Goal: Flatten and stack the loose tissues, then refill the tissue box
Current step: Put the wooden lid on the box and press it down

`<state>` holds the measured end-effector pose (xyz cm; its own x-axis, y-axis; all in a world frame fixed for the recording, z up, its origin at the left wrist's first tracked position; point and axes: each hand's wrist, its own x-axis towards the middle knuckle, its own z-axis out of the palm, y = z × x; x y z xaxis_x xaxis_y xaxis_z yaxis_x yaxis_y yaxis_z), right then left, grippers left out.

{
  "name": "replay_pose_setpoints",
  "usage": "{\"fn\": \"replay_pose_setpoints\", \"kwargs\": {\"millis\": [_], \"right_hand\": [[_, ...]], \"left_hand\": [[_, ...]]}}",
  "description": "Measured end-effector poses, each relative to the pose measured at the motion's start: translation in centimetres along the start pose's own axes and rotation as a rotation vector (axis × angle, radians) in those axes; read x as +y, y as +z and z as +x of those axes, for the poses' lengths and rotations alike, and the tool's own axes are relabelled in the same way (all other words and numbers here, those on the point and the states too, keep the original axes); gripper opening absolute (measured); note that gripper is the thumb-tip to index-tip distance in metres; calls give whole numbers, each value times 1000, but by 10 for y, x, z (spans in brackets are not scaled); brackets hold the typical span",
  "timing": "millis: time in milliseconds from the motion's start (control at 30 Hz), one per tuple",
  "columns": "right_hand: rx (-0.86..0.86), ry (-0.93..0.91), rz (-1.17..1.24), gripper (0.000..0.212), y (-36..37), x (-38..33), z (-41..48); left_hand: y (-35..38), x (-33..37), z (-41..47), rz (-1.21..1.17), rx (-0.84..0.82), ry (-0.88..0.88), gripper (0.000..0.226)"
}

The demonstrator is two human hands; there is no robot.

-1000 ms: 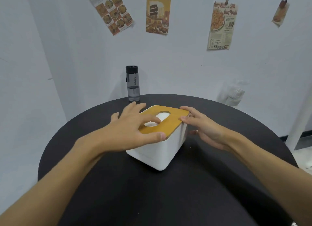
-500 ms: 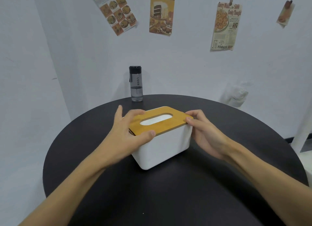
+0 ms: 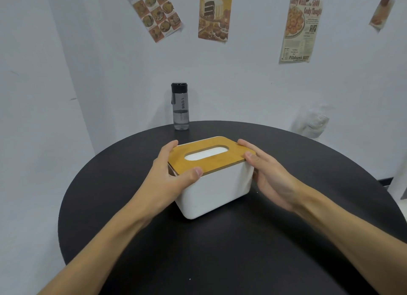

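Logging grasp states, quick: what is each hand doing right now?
Left hand: grips the wooden lid of the tissue box at its left end.
Right hand: grips the lid's right end.

We see a smooth wooden lid (image 3: 211,157) on a matt white, perhaps plastic, box (image 3: 217,191); the black table (image 3: 242,250) looks matt.

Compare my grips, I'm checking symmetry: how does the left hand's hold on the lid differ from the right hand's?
The left hand holds the left end of the wooden lid, thumb along its near edge; the right hand holds the right end, thumb at the corner. The left hand's palm covers that end; the right hand's palm lies lower, beside the tissue box wall. Both pinch the lid.
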<state>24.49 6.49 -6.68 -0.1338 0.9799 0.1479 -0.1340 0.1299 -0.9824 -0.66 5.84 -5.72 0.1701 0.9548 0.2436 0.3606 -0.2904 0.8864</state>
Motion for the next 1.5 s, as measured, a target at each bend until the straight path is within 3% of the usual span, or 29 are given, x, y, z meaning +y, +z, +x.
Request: {"fn": "replay_pose_setpoints", "kwargs": {"millis": [133, 300, 367, 467, 567, 667, 733, 900, 1067, 1133, 1267, 1500], "right_hand": [[48, 14, -14, 67, 3, 1, 0], [99, 7, -96, 36, 13, -2, -2], [105, 32, -144, 29, 14, -6, 0], [120, -72, -403, 15, 8, -22, 5], [-82, -249, -728, 24, 6, -50, 10], [-362, -147, -871, 24, 11, -70, 18], [-438, -83, -919, 28, 12, -74, 25], [-480, 27, -932, 46, 5, -74, 33], [-453, 131, -800, 99, 0, -69, 45], [-475, 180, -713, 110, -5, -65, 52], [-510, 173, -716, 107, -10, -64, 57], [-523, 147, -871, 76, -6, -74, 58]], "left_hand": [[-3, -1, 3, 35, -5, 14, 111], [-17, 9, 17, 129, -159, 14, 102], [-27, 14, 24, 179, -237, -7, 114], [-36, 20, 28, 282, -237, 12, 118], [-36, 29, 30, 408, -253, 76, 100], [-28, 34, 33, 479, -336, 91, 71], [-24, 34, 35, 497, -346, 93, 70], [-27, 33, 40, 491, -368, 125, 63], [-33, 39, 48, 522, -429, 98, 69], [-34, 38, 50, 509, -435, 95, 70], [-32, 40, 49, 424, -428, 89, 72], [-30, 45, 45, 436, -411, 79, 81]]}}
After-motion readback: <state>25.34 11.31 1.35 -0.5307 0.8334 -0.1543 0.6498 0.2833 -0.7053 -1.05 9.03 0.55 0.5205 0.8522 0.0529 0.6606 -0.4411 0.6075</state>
